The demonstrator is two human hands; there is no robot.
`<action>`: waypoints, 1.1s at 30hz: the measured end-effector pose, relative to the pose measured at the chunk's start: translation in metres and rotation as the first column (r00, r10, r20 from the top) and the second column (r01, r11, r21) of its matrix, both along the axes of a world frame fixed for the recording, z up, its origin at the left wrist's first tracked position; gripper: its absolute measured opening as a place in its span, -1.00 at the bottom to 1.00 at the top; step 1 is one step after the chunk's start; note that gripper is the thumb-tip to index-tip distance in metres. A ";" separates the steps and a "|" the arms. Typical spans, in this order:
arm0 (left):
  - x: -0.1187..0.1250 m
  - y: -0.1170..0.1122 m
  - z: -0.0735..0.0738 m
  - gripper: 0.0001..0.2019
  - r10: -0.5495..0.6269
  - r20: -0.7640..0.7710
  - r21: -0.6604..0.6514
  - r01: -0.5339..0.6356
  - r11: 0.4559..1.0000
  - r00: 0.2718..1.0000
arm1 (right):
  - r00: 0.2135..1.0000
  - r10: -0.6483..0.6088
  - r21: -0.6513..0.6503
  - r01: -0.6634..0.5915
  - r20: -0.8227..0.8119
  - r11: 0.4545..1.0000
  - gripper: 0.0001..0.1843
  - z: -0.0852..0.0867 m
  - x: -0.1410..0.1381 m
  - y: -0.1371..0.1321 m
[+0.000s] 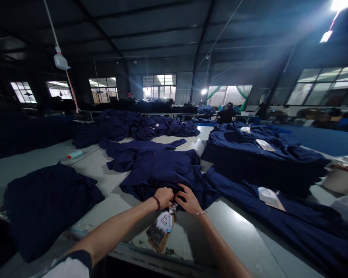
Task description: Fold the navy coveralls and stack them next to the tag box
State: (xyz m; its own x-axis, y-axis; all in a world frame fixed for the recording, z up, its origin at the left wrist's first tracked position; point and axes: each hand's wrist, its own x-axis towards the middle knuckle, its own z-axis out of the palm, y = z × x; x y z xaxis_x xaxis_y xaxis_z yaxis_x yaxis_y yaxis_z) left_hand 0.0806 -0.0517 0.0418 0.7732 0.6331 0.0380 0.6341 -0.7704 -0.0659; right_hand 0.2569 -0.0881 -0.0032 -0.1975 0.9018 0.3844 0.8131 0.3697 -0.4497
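A navy blue garment (165, 164) lies spread on the table in front of me, its near edge under both hands. My left hand (164, 197) is closed, its fingers curled on that edge; their tips are partly hidden. Beside it my right hand (188, 199) rests on the cloth with its fingers apart, thumb toward the left hand. Just below, printed hang tags (161, 228) lie on the table, with a small white label (173, 208) between them and the hands.
A tall stack of folded navy garments (249, 162) stands right, with a tagged garment (295, 210) before it. Another navy garment (52, 204) overhangs the near edge at left. A thread spool (74, 155) lies behind it. Heaped garments (124, 123) and a person (226, 114) are farther back.
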 end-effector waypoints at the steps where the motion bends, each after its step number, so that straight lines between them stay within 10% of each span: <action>1: 0.002 -0.001 0.002 -0.88 0.001 -0.005 0.010 -0.001 1.000 1.000 | 1.000 -0.001 0.003 0.001 -0.003 1.000 -0.77 0.000 0.000 0.000; 19: -0.012 -0.005 0.016 -0.80 -0.092 0.064 0.154 0.081 0.985 0.994 | 0.962 -0.188 0.233 0.140 0.199 0.962 -0.71 0.023 -0.034 -0.012; 33: -0.036 -0.004 -0.006 -0.79 -0.064 0.072 0.152 0.053 0.987 0.995 | 0.984 -0.026 0.062 0.015 0.178 0.998 -0.63 0.017 -0.017 -0.029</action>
State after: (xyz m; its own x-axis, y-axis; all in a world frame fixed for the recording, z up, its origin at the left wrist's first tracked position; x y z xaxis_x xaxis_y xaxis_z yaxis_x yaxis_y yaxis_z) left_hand 0.0443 -0.0557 0.0362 0.8000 0.5694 0.1893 0.5957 -0.7916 -0.1361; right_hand 0.2398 -0.1169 0.0136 -0.2495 0.8827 0.3983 0.8860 0.3741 -0.2739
